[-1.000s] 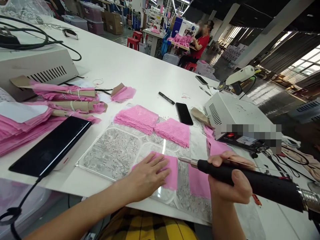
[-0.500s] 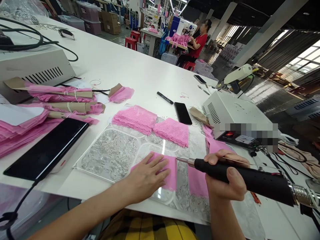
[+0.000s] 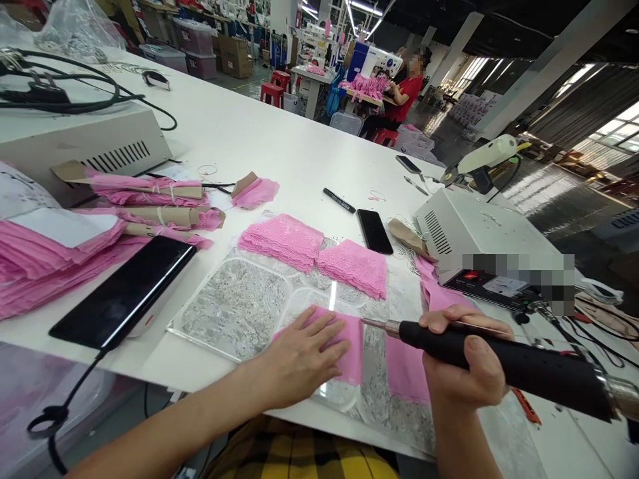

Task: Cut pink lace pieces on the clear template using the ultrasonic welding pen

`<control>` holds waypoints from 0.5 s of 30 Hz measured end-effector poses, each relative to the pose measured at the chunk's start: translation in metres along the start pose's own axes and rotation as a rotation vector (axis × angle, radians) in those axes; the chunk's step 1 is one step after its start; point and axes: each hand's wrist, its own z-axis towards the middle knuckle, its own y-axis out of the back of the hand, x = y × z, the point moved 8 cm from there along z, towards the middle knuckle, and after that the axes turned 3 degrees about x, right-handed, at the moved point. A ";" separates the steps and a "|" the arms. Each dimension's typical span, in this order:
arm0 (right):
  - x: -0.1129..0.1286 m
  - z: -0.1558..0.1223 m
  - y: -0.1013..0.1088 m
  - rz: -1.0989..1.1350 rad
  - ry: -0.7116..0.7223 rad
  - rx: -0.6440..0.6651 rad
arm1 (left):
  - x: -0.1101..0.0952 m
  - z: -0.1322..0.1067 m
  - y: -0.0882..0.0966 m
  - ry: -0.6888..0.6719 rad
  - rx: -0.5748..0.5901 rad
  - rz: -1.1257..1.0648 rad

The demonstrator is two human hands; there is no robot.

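Note:
My left hand point(image 3: 305, 356) lies flat with fingers spread on a pink fabric piece point(image 3: 352, 346), pressing it onto a clear template with rounded frames point(image 3: 232, 306). Its palm hides part of the piece. My right hand point(image 3: 466, 362) is wrapped round a black-handled tool point(image 3: 529, 362) with a slim metal tip. That tip points left, at the upper right corner of the fabric; whether it touches, I cannot tell. Behind the left hand are two stacks of pink lace pieces point(image 3: 282, 243), point(image 3: 352, 268). Another pink fabric strip point(image 3: 405, 372) lies under the tool.
A grey box unit point(image 3: 489, 226) with cables stands at right, another point(image 3: 124, 143) at left. Bundled pink fabric point(image 3: 54, 256), a large black-screened device point(image 3: 124, 293), a phone point(image 3: 374, 231), a marker point(image 3: 339, 199) and an orange cutter point(image 3: 526, 407) lie about. A person in red point(image 3: 408, 100) sits at a sewing machine beyond.
The whole view has shifted slightly, so everything appears a little further right. Both hands, the tool tip and the fabric keep nearly the same places relative to each other.

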 end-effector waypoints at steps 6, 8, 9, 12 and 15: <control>-0.002 -0.002 -0.026 0.084 -0.072 0.017 | 0.006 -0.040 0.032 0.103 -0.157 0.031; -0.005 -0.005 -0.042 0.124 -0.104 0.048 | 0.010 -0.055 0.037 0.146 -0.197 0.040; -0.007 -0.006 -0.051 0.142 -0.116 0.065 | 0.011 -0.060 0.038 0.158 -0.209 0.043; -0.014 -0.010 -0.072 0.185 -0.137 0.119 | 0.011 -0.068 0.037 0.171 -0.213 0.026; -0.019 -0.012 -0.084 0.204 -0.132 0.152 | 0.010 -0.069 0.037 0.181 -0.227 -0.001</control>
